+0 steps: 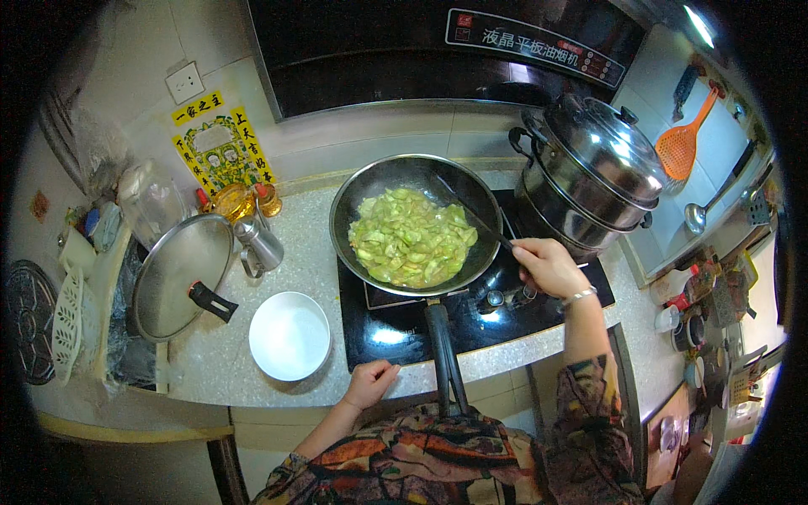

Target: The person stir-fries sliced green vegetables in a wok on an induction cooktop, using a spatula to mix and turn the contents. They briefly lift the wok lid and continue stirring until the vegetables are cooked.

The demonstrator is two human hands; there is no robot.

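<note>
My right hand grips the dark handle of a spatula, whose dark head leans at the far right wall inside the wok. Sliced pale-green vegetable covers the bottom of this black wok, wet and glossy. The wok sits over the left part of a black glass cooktop, its long handle pointing toward my body. Loosely curled and holding nothing, my left hand is at the counter's front edge, left of that handle. A white bowl stands on the counter just beyond it, to the left.
A tall steel steamer pot crowds the right rear. At left are a glass lid with a black handle, a steel jug and oil bottles. An orange skimmer and ladle hang at right. A range hood overhangs the back.
</note>
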